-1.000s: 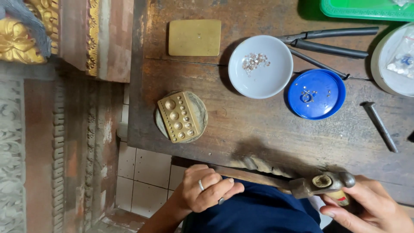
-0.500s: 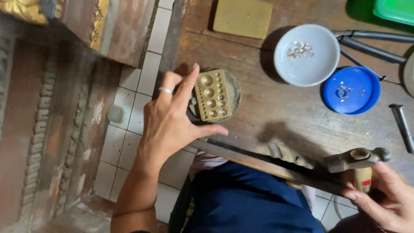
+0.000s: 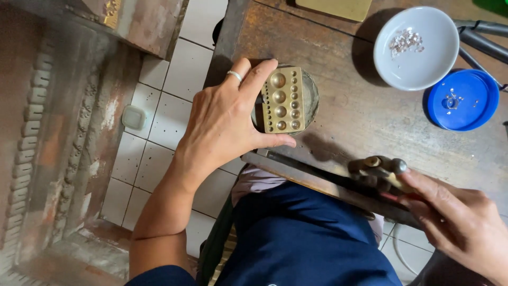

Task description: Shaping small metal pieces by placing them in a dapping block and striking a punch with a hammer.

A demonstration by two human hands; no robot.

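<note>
At frame centre the left hand (image 3: pixel 225 124) grips a brass dapping block (image 3: pixel 283 100), thumb below and forefinger above. To the right sit a white bowl (image 3: pixel 415 63) and blue lid (image 3: pixel 463 100). Lower right, the right hand (image 3: pixel 457 225) clasps a hammer (image 3: pixel 378 169).

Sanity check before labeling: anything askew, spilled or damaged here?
Nothing stands out. Brass dapping block sits on its round base, left hand gripping it; small bits stay inside the white bowl and blue lid.
</note>
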